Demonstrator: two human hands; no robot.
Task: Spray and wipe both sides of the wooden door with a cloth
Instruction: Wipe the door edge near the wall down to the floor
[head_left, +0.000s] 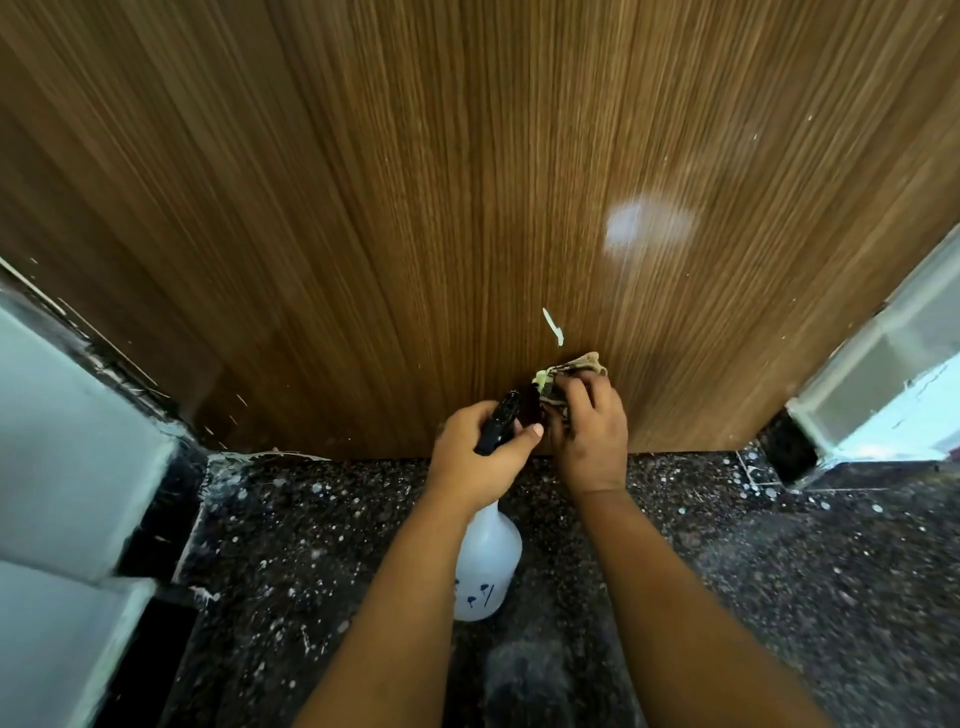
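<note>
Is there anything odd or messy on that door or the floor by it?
Yes. A pale streak sits on the door, just above the cloth; it looks like a smear or scrape, I cannot tell which. White specks dot the dark floor, thickest along the door's left bottom corner.

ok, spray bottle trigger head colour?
Black trigger head on a translucent white bottle, seen from the head view.

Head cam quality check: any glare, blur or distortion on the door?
Head view: pale glare patch on the wooden door; wide-angle lens fans its grain outward; edges of the frame smear. The right hand with the cloth and the left hand on the spray bottle look slightly soft.
</note>
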